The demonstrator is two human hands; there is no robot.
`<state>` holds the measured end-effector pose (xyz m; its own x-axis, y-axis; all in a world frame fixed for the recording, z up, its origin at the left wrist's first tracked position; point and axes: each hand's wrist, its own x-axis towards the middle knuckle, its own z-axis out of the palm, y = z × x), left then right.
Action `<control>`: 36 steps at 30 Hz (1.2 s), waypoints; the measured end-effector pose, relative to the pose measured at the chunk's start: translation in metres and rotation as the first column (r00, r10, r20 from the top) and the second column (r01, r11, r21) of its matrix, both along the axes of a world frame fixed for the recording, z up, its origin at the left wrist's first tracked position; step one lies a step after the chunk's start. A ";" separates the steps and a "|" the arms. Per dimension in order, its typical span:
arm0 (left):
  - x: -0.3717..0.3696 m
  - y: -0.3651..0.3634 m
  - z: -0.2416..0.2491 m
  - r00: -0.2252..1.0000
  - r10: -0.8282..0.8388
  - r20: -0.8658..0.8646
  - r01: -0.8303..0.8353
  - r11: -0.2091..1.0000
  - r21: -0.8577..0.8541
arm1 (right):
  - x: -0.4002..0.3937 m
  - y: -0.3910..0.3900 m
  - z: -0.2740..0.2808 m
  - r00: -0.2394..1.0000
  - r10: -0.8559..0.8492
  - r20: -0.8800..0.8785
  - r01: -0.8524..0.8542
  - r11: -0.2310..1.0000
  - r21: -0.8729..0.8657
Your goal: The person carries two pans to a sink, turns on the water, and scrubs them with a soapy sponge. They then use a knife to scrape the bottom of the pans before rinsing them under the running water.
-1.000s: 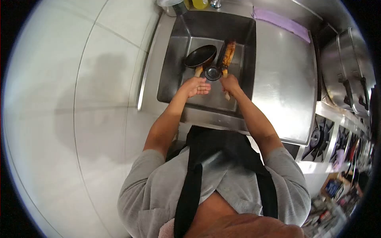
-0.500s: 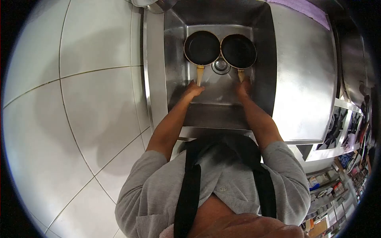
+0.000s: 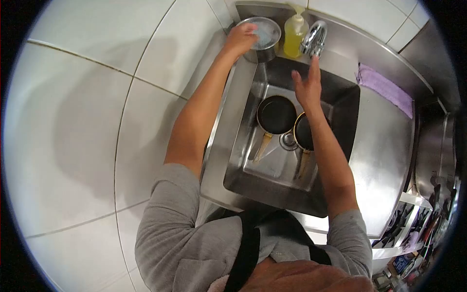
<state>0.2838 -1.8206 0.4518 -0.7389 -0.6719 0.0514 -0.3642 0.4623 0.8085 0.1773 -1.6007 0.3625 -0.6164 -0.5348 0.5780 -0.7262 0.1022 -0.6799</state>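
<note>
- Left hand (image 3: 242,40): I found it at the rim of the metal container (image 3: 262,47), fingers over the opening. From my remote post I could not tell whether they gripped anything; the blue item (image 3: 264,38) inside was too indistinct to identify.
- Right hand (image 3: 310,87): unloaded, thumb spread and index finger extended to the faucet (image 3: 317,36), apparently touching it. In my judgement, the straight finger suited that reach across the sink (image 3: 272,192).
- Pans: the left pan (image 3: 276,115) and right pan (image 3: 302,131) lay side by side inside the sink, unheld, with the drain (image 3: 288,141) beside them. My forearm partly hid the right one. Both handles pointed to the sink's near edge, a placement I judged convenient for grasping.
- Back ledge: the container stood by the sink's back left corner and the soap bottle (image 3: 293,38) between it and the faucet, presumably for easy reach.
- Tabletop (image 3: 379,146): the purple cloth (image 3: 385,90) lay along its back edge, probably to keep it clear of the basin.
</note>
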 end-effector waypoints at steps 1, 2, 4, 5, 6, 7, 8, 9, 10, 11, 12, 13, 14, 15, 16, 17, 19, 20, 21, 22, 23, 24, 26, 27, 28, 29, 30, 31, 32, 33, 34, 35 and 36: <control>-0.019 -0.011 -0.004 0.988 -0.013 0.155 0.019 0.999 -0.040 | -0.012 -0.022 0.010 0.995 -0.040 -0.090 0.035 0.998 -0.055; -0.035 -0.018 -0.011 0.951 -0.016 0.309 0.041 0.997 -0.072 | -0.022 -0.037 0.010 0.982 -0.069 -0.175 0.084 0.994 0.076; -0.067 -0.025 -0.034 0.864 0.086 0.496 0.048 0.966 -0.252 | -0.035 -0.057 0.007 0.936 -0.099 -0.339 0.212 0.925 0.316; -0.078 -0.030 -0.046 0.803 0.149 0.578 0.068 0.939 -0.337 | -0.037 -0.057 0.005 0.907 -0.078 -0.413 0.220 0.926 0.308; -0.085 -0.034 -0.045 0.767 0.082 0.636 0.111 0.960 -0.257 | -0.037 -0.056 0.005 0.874 -0.055 -0.482 0.225 0.927 0.301; -0.087 -0.036 -0.047 0.760 0.068 0.646 0.097 0.971 -0.217 | -0.037 -0.054 0.005 0.837 -0.030 -0.546 0.226 0.928 0.296; -0.089 -0.038 -0.048 0.752 0.054 0.656 0.083 0.981 -0.177 | -0.037 -0.053 0.004 0.852 -0.009 -0.523 0.212 0.921 0.328; -0.087 -0.036 -0.045 0.742 0.041 0.669 0.068 0.988 -0.136 | -0.038 -0.052 0.003 0.868 0.011 -0.497 0.194 0.913 0.359; -0.086 -0.033 -0.045 0.756 0.056 0.653 0.061 0.986 -0.154 | -0.037 -0.050 0.003 0.883 0.029 -0.468 0.175 0.905 0.387; -0.084 -0.031 -0.044 0.768 0.071 0.636 0.054 0.983 -0.175 | -0.037 -0.050 0.003 0.885 0.036 -0.465 0.170 0.903 0.395; -0.084 -0.031 -0.045 0.781 0.086 0.619 0.050 0.979 -0.198 | -0.037 -0.050 0.003 0.887 0.040 -0.461 0.167 0.901 0.401; -0.083 -0.033 -0.046 0.829 0.102 0.550 0.017 0.978 -0.208 | -0.036 -0.051 0.003 0.889 0.044 -0.456 0.165 0.899 0.407; -0.080 -0.036 -0.046 0.871 0.117 0.478 -0.015 0.977 -0.213 | -0.034 -0.051 0.004 0.887 0.067 -0.456 0.155 0.888 0.432; -0.078 -0.039 -0.047 0.907 0.131 0.401 -0.046 0.976 -0.214 | -0.034 -0.051 0.005 0.885 0.090 -0.457 0.148 0.877 0.458; -0.077 -0.044 -0.044 0.932 0.183 0.312 -0.121 0.971 -0.208 | -0.036 -0.050 0.005 0.882 0.110 -0.459 0.143 0.864 0.482; -0.076 -0.049 -0.039 0.947 0.234 0.219 -0.193 0.962 -0.195 | -0.042 -0.051 -0.001 0.897 0.124 -0.423 0.092 0.886 0.455; -0.061 -0.044 -0.024 0.955 0.297 -0.018 -0.296 0.944 -0.147 | -0.047 -0.053 -0.007 0.921 0.164 -0.354 -0.015 0.921 0.388; -0.056 -0.038 -0.017 0.946 0.303 -0.112 -0.307 0.951 -0.020 | -0.048 -0.051 0.000 0.950 0.185 -0.253 -0.037 0.868 0.495; -0.049 -0.032 -0.008 0.925 0.321 -0.203 -0.306 0.946 0.105 | -0.041 -0.047 0.021 0.970 0.189 -0.155 -0.061 0.801 0.595; -0.042 -0.028 -0.002 0.892 0.348 -0.287 -0.291 0.930 0.225 | -0.038 -0.048 0.035 0.987 0.156 -0.036 -0.094 0.751 0.654; -0.035 -0.023 0.004 0.875 0.333 -0.350 -0.195 0.906 0.375 | -0.035 -0.047 0.040 0.988 0.135 0.072 -0.150 0.767 0.624; -0.028 -0.019 0.008 0.851 0.327 -0.411 -0.083 0.856 0.510 | -0.032 -0.045 0.045 0.977 0.113 0.179 -0.198 0.786 0.586; -0.019 -0.008 0.012 0.796 0.295 -0.528 0.185 0.712 0.678 | -0.025 -0.024 0.038 0.920 0.118 0.375 -0.249 0.913 0.324; -0.012 0.000 0.010 0.767 0.276 -0.579 0.323 0.614 0.721 | -0.021 -0.008 0.021 0.902 0.078 0.425 -0.189 0.956 0.224; -0.003 0.014 -0.001 0.742 0.278 -0.610 0.442 0.482 0.757 | -0.010 0.014 -0.007 0.873 0.028 0.486 -0.111 0.984 0.142; 0.005 0.032 -0.012 0.749 0.279 -0.602 0.481 0.396 0.782 | 0.002 0.040 -0.035 0.844 -0.023 0.536 -0.013 0.998 0.063; 0.011 0.050 -0.022 0.752 0.281 -0.597 0.518 0.308 0.798 | 0.015 0.073 -0.061 0.792 -0.169 0.586 0.094 0.983 0.157; 0.015 0.065 -0.031 0.746 0.290 -0.599 0.553 0.231 0.800 | 0.024 0.106 -0.108 0.711 -0.242 0.660 0.145 0.969 0.199; 0.017 0.075 -0.050 0.758 0.301 -0.578 0.562 0.148 0.814 | 0.039 0.138 -0.164 0.621 -0.441 0.648 0.274 0.897 0.347; 0.019 0.086 -0.070 0.784 0.316 -0.534 0.539 0.080 0.838 | 0.063 0.162 -0.173 0.568 -0.645 0.511 0.331 0.747 0.576; 0.022 0.100 -0.090 0.807 0.329 -0.491 0.514 0.020 0.858 | 0.080 0.178 -0.175 0.483 -0.722 0.495 0.195 0.641 0.743; 0.025 0.110 -0.109 0.829 0.339 -0.446 0.485 -0.036 0.874 | 0.093 0.194 -0.211 0.409 -0.755 0.513 0.051 0.580 0.813; 0.031 0.118 -0.129 0.843 0.313 -0.438 0.483 -0.081 0.872 | 0.100 0.208 -0.248 0.337 -0.754 0.564 -0.061 0.580 0.812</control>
